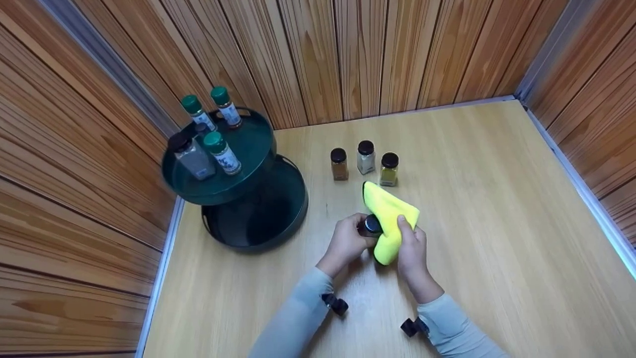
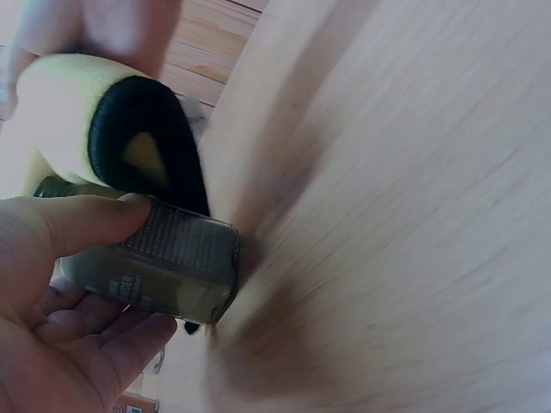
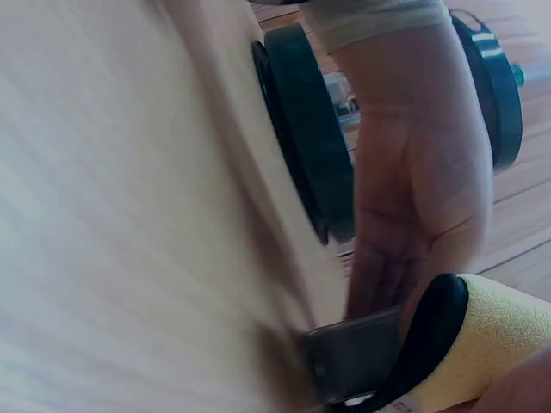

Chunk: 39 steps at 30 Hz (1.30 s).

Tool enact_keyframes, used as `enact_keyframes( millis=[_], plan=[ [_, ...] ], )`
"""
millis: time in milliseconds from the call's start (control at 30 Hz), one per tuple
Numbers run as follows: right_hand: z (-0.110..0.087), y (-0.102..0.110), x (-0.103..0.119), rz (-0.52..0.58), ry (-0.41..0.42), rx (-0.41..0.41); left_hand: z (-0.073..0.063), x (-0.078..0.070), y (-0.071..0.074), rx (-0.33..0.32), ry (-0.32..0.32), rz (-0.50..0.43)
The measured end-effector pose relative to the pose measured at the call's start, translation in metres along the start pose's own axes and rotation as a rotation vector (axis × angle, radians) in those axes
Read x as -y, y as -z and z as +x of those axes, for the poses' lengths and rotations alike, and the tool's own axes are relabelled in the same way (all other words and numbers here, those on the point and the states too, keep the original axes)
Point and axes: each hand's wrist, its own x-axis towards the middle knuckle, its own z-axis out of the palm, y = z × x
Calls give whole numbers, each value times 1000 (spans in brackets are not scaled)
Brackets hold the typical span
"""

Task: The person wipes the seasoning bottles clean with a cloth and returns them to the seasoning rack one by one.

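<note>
Pale grey-blue long sleeves [image 1: 297, 312], lightly creased, reach the person's wrists [image 1: 330, 265]; a small, blocky black device [image 1: 338, 305] sits by each cuff [image 1: 320, 281].

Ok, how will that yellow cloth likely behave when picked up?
The yellow cloth is probably soft and floppy, since it bends in a rounded fold. Its fuzzy surface suggests little slipping in the right hand. Looking doubled over, it may fall open if pinched by a single layer.

Left hand [image 1: 347, 241] gripping, right hand [image 1: 415, 252] pinching.
</note>
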Motion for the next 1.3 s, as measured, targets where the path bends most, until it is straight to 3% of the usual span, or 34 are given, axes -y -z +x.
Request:
enact_keyframes(
  millis=[200,367,533,733,1000,1167,1300],
  plan=[
    [6,4,-8,10,-142,-23,0,-1,-1,13,67,-13],
    [9,0,5,42,-180,7,1,-2,1,18,80,-11],
    [8,-3,22,128,-155,18,-1,0,1,12,46,14],
    [10,-1,12,126,-109,-18,-2,1,-1,3,-12,20],
    [11,-2,9,20,-205,-30,-2,0,-3,22,59,2],
    [7,-5,23,81,-125,-38,-2,0,-1,19,35,4],
    [4,-4,21,54,-86,-45,-2,0,-1,16,17,28]
  ],
)
